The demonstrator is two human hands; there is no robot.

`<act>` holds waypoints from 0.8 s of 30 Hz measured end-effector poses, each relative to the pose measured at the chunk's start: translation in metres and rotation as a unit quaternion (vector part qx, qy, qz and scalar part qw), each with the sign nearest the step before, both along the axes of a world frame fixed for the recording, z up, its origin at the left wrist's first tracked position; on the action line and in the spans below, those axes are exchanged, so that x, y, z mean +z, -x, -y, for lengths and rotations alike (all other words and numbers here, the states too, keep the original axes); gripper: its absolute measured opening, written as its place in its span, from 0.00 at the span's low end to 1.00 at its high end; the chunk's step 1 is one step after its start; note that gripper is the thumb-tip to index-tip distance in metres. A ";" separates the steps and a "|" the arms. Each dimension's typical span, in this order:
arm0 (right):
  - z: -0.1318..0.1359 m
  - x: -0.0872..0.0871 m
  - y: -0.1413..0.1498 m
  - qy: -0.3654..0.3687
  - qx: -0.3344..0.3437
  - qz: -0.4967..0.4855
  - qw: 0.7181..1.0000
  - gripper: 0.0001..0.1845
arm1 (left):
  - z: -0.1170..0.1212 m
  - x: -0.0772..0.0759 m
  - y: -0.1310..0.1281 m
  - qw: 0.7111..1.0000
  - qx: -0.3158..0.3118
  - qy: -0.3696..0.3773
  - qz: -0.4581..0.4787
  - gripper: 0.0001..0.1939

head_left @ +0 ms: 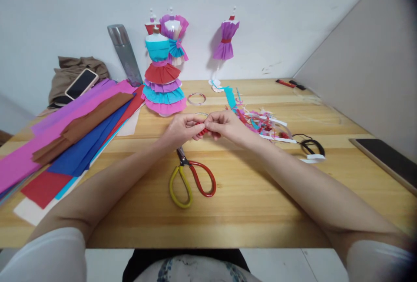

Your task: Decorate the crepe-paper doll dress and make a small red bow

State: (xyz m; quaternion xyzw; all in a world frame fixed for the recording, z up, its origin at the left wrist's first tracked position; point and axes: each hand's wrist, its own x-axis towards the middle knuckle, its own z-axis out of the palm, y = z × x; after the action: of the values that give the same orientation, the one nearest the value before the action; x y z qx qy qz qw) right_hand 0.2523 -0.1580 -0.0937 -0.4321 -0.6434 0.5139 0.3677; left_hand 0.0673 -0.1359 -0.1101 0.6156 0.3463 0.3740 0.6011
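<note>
A small piece of red crepe paper point(202, 131) is pinched between my two hands above the middle of the table. My left hand point(184, 128) grips it from the left, fingers curled round it. From the right, my right hand point(222, 124) closes thumb and fingers on the same piece; most of the paper is hidden by the fingers. Just below the hands lie scissors point(185, 169) with one yellow and one red handle, their blades partly covered by my left hand. Behind the hands stands a mini dress form in a tiered paper dress point(164, 82).
Coloured crepe paper sheets point(94, 134) cover the table's left side, near a phone point(82, 84) and a grey bottle point(125, 54). Paper scraps point(260, 121) lie right of the hands. A purple-dressed form point(225, 43) stands by the wall. A tablet-like device point(384, 160) lies far right.
</note>
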 end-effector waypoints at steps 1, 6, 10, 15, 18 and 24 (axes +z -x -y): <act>0.000 0.001 0.000 0.002 0.001 -0.007 1.000 0.21 | 0.000 0.001 0.000 1.000 0.004 0.007 -0.005 0.09; -0.002 0.001 -0.003 0.017 -0.030 -0.025 0.999 0.21 | -0.001 0.007 0.005 0.998 0.023 0.036 -0.047 0.05; -0.004 -0.002 -0.004 0.049 -0.035 -0.045 0.997 0.20 | -0.002 0.011 0.008 0.997 0.013 0.050 -0.055 0.04; -0.003 -0.006 -0.001 0.066 -0.032 -0.078 0.994 0.21 | 0.002 0.015 0.006 0.995 0.004 0.078 -0.063 0.05; -0.002 -0.009 -0.001 0.067 -0.031 -0.081 0.994 0.22 | 0.005 0.016 0.006 0.993 0.018 0.089 -0.073 0.03; 0.001 -0.007 -0.003 0.018 -0.028 -0.038 0.999 0.24 | 0.006 0.023 0.005 0.989 0.036 0.107 -0.097 0.07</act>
State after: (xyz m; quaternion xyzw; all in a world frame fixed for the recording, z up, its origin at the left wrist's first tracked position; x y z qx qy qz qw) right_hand 0.2555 -0.1587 -0.1012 -0.4367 -0.6073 0.5309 0.3983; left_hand 0.0620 -0.1424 -0.0869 0.5684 0.4632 0.2950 0.6126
